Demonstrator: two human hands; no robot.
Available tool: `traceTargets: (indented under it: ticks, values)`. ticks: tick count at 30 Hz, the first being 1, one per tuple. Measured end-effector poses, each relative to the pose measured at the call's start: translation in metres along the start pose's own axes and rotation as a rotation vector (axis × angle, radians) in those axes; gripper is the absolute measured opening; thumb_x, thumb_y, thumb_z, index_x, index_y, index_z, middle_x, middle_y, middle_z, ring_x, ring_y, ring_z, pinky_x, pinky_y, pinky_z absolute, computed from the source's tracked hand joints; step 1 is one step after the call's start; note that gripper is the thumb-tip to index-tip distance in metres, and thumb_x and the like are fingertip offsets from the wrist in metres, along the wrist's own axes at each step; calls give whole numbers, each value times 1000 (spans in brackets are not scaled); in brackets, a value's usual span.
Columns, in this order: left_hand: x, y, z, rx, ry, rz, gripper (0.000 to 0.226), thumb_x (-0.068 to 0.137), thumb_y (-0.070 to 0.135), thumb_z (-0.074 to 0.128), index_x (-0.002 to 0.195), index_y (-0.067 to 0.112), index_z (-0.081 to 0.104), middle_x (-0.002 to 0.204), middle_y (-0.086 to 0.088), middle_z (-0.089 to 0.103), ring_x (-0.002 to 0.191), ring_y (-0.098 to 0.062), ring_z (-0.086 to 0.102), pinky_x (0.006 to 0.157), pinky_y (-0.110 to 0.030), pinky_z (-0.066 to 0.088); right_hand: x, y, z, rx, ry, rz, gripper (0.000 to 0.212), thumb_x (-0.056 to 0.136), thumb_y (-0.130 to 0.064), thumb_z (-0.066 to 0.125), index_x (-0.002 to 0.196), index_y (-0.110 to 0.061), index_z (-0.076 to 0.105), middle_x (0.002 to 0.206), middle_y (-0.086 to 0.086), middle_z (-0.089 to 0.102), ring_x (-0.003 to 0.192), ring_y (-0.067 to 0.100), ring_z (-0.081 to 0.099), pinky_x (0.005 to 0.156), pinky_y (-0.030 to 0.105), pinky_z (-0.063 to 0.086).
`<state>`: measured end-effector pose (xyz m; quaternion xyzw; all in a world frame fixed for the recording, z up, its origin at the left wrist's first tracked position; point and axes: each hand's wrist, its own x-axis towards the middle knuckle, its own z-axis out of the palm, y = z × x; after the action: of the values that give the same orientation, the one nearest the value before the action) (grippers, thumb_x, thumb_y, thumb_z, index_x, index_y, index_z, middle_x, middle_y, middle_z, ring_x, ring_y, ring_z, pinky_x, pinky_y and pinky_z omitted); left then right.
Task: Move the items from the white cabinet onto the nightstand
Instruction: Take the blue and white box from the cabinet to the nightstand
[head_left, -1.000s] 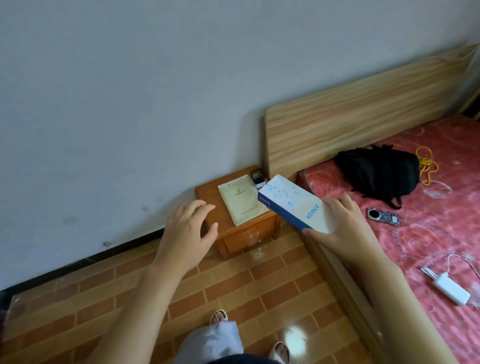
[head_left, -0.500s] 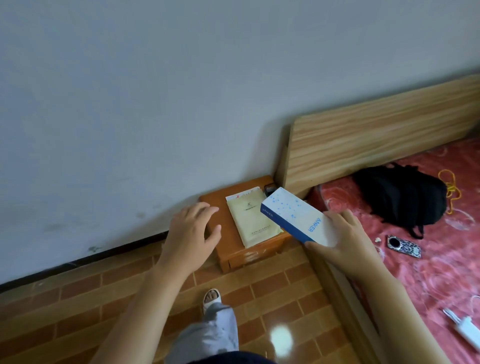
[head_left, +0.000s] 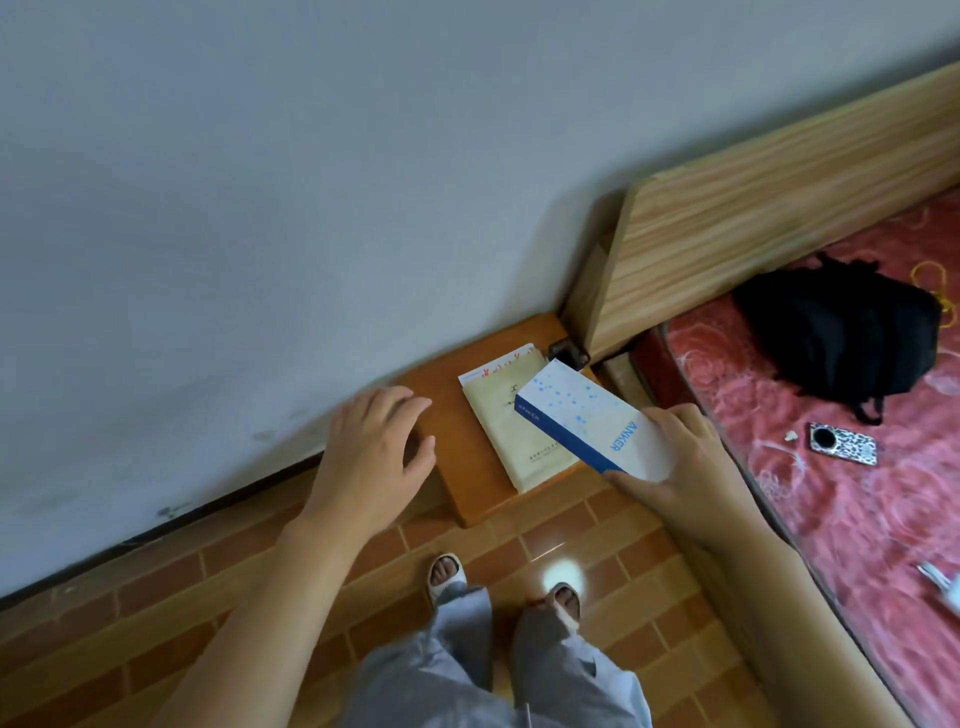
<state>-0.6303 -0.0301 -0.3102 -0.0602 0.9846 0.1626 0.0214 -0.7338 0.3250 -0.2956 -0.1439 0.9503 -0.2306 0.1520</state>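
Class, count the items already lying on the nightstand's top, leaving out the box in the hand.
2: a cream booklet in the middle and a small dark object at the back corner. The blue-and-white box may hide others.

Looked like a bedroom in somebody's home. There was a bed with a light wood headboard (head_left: 779, 197) and a red floral mattress cover (head_left: 841, 499), with a small orange-brown nightstand (head_left: 441, 410) tucked in the corner against a plain grey wall (head_left: 311, 156). A black backpack (head_left: 841, 332) and a phone (head_left: 842, 443) were lying on the bed, and the floor (head_left: 156, 613) was brick-pattern tile.
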Motion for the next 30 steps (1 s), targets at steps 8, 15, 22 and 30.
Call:
traceTargets:
  ticks: [8, 15, 22, 30]
  values:
    - [40, -21, 67, -1, -127, -9, 45, 100, 42, 51, 141, 22, 56, 142, 3, 52, 131, -19, 49, 107, -41, 48, 63, 30, 51, -31, -71, 55, 86, 77, -72, 72, 145, -27, 46, 118, -13, 38, 113, 12, 41, 94, 39, 46]
    - [75, -29, 126, 39, -145, -40, 44, 100, 39, 56, 140, 21, 59, 143, 1, 54, 133, -20, 49, 110, -41, 43, 122, 71, 105, 21, -135, 135, 98, 69, -81, 61, 148, -25, 46, 119, -14, 36, 121, 13, 40, 98, 37, 44]
    - [104, -37, 209, 20, -208, -24, 45, 99, 41, 55, 140, 23, 57, 144, 2, 52, 134, -18, 46, 111, -39, 41, 169, 101, 180, 46, -177, 205, 96, 76, -75, 72, 153, -31, 35, 131, -14, 36, 121, 7, 32, 102, 35, 47]
    - [147, -54, 289, 29, -274, 30, 45, 101, 44, 50, 140, 23, 58, 144, 2, 54, 135, -18, 47, 110, -40, 42, 206, 146, 265, -10, -168, 233, 95, 73, -77, 69, 150, -31, 36, 132, -11, 36, 123, 12, 34, 103, 38, 50]
